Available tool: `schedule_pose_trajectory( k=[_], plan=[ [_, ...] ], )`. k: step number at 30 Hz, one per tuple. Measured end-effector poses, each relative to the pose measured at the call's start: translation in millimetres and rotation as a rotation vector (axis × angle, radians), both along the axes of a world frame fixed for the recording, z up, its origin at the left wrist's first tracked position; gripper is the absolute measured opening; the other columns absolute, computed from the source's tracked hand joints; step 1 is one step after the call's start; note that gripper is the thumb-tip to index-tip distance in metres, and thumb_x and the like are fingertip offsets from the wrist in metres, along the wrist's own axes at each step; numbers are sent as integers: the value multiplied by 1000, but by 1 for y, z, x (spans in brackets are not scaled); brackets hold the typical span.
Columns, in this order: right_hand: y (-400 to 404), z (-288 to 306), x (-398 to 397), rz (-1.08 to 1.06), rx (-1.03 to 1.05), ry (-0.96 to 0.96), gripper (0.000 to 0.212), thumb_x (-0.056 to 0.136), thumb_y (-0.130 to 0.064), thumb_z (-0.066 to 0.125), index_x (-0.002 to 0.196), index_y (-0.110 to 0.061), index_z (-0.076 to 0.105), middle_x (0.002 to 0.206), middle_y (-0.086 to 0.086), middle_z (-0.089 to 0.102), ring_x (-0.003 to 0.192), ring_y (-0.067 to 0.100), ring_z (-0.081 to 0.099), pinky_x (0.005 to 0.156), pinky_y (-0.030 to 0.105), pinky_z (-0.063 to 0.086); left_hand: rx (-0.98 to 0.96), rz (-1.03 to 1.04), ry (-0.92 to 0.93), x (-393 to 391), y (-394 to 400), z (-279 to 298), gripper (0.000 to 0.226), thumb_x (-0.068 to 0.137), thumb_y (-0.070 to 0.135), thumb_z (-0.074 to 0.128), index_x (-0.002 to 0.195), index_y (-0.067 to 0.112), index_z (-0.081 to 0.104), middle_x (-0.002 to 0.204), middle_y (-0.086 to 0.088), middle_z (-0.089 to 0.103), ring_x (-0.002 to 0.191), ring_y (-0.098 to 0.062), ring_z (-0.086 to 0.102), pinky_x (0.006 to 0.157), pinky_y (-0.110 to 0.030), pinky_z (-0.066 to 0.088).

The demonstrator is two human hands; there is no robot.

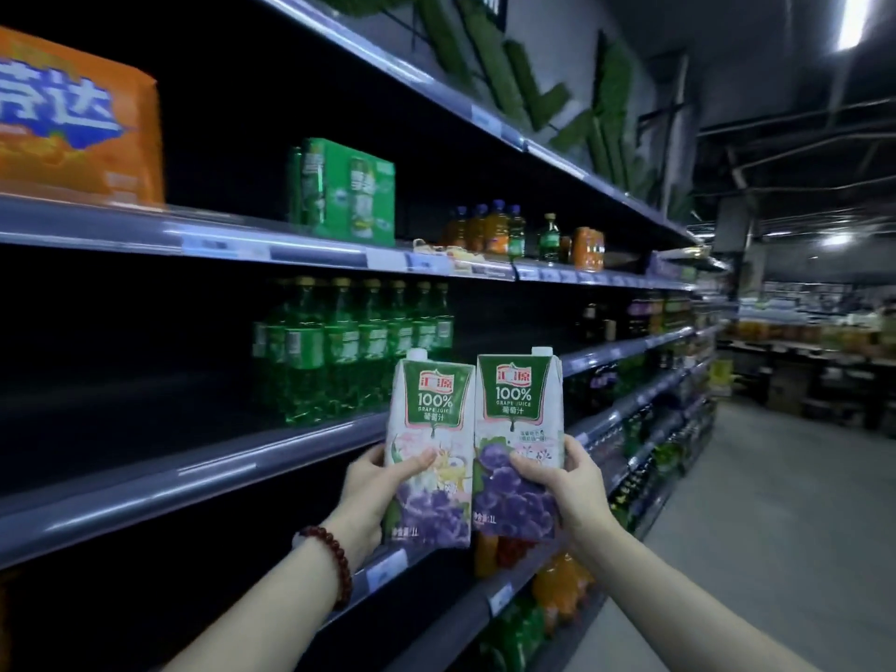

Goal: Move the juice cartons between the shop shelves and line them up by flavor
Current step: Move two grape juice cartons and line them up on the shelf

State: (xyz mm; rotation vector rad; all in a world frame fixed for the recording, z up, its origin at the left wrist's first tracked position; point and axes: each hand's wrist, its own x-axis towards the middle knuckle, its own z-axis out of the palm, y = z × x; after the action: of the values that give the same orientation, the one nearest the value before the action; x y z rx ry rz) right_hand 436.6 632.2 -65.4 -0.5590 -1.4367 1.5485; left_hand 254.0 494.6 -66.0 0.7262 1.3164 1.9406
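Juice cartons, two, both grape by the printed label, being carried upright in the air in front of the shelving, resting on no shelf. Left carton point(429, 448) and right carton point(518, 443) touching along their inner edges, labels facing the wearer, probably so the flavors can be checked as a match. Left hand point(383, 487) wrapping the lower part of its carton, thumb across the front, fingers behind; right hand point(565, 482) gripping the other the same way. Low grips are leaving the labels readable. Just behind them the mid shelf edge point(203, 465) is running bare, with a row of green soda bottles point(354, 341) standing toward the back; likely set-down spot beside each other. Orange pack point(77, 123) sitting on the higher shelf's left end.
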Motion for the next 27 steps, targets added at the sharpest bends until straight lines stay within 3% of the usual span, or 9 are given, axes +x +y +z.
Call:
schedule_pose_trajectory(
  k=[6,10,15,21,27],
  plan=[
    [74,-9,23,-52,-35,10,50,67,-1,83,110,-10,60,103,12,74,91,32,72,83,51,58,-32,-43,-6,21,84,-2,63,50,19,87,106,4,62,88,-16,76,78,-33,74,63,-40,60],
    [127,-9,18,-87,-45,33,45,67,-1,82,106,-12,61,98,9,74,86,29,73,71,40,60,-17,-76,-1,11,142,1,57,51,17,87,102,6,64,84,-14,76,72,-29,74,56,-34,59],
    [203,-10,-7,-107,-71,41,50,64,-4,85,106,-12,59,98,11,73,80,29,74,61,36,59,15,-102,30,-15,223,6,60,46,20,88,100,8,66,86,-12,77,76,-28,74,58,-33,59],
    [293,0,-44,-140,-36,14,50,62,-8,87,105,-12,61,100,11,74,88,31,73,81,50,58,19,-90,26,-52,313,19,59,48,21,87,100,8,64,86,-11,77,76,-29,74,65,-37,60],
    [359,12,-74,-133,-26,1,48,62,-6,87,101,-16,62,91,8,76,79,28,75,68,40,60,12,-42,8,-82,382,24,48,62,18,85,103,8,62,88,-13,76,76,-29,74,71,-41,60]
  ],
)
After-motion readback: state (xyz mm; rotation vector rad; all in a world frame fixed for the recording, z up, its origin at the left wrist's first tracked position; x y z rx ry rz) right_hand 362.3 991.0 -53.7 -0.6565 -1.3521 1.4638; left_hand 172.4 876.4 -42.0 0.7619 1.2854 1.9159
